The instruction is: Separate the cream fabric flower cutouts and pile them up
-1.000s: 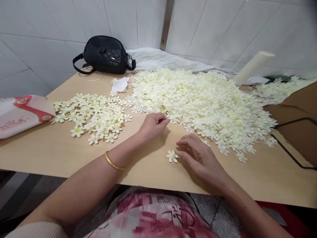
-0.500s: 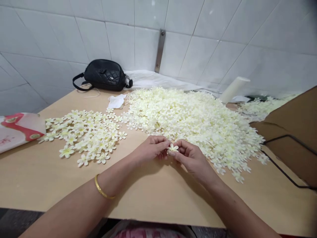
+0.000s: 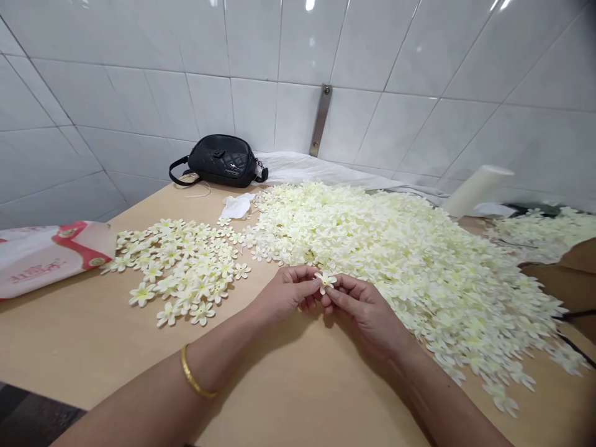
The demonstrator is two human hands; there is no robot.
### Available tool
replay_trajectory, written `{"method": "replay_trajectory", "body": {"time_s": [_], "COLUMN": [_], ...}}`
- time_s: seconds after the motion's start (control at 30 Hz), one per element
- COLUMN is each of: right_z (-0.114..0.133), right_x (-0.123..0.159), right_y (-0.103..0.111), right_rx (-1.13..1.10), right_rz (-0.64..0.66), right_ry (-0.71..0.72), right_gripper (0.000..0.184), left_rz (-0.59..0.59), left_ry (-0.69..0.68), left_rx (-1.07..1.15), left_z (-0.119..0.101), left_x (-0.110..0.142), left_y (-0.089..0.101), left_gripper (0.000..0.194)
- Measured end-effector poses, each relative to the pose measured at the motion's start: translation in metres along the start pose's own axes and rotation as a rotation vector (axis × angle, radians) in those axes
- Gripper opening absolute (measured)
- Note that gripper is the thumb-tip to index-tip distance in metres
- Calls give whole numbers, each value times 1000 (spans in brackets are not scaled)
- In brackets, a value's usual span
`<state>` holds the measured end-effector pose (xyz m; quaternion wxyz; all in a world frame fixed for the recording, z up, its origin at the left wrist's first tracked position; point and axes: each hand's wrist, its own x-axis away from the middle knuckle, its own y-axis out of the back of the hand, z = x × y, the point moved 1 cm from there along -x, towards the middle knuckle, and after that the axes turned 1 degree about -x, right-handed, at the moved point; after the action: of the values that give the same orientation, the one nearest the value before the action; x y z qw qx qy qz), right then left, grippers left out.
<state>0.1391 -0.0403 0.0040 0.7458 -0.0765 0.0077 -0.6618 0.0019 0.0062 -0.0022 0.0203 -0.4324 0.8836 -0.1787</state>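
A small cream artificial flower (image 3: pixel 325 281) is pinched between both hands, close to the middle of the view. My left hand (image 3: pixel 291 292) grips its left side with thumb and forefinger, a gold bangle on that wrist. From the other side, my right hand (image 3: pixel 361 304) has thumb and forefinger closed on the petals. Just beyond the hands spreads a large heap of the same pale flowers (image 3: pixel 372 236). A smaller group of flowers (image 3: pixel 186 267) lies flat on the tabletop to the left. The undersides of the fingers are partly hidden.
On the wooden table (image 3: pixel 298 385) a black quilted bag (image 3: pixel 223 161) stands at the back, near a crumpled white tissue (image 3: pixel 237 205). A red-and-white plastic bag (image 3: pixel 60 254) lies at left. At right are a white roll (image 3: pixel 479 189) and brown cardboard (image 3: pixel 563 279). A tiled wall rises behind.
The camera view has swung, so the bag and flowers sit lower and the cardboard nearer the right edge. The held flower has turned, its face showing more fully. Both hands keep their grip.
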Motion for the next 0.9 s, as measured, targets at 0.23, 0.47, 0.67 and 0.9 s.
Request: {"method": "replay_trajectory", "body": {"time_s": [0.23, 0.47, 0.67, 0.9], "right_z": [-2, -1, -2, 1], "right_x": [4, 13, 12, 11], "right_y": [5, 2, 0, 0], "right_rx": [575, 1280, 1204, 1130], "right_rz": [-201, -250, -271, -207], "right_ry": [339, 1023, 1011, 913], "right_gripper": [14, 39, 43, 38], "left_rz": [-37, -2, -25, -76], "left_ry": [41, 82, 61, 58], "left_rx": [142, 252, 160, 202], "left_z": [4, -3, -6, -5], "left_x": [-2, 2, 6, 4], "left_y": [1, -2, -5, -2], "left_gripper": [21, 20, 23, 21]}}
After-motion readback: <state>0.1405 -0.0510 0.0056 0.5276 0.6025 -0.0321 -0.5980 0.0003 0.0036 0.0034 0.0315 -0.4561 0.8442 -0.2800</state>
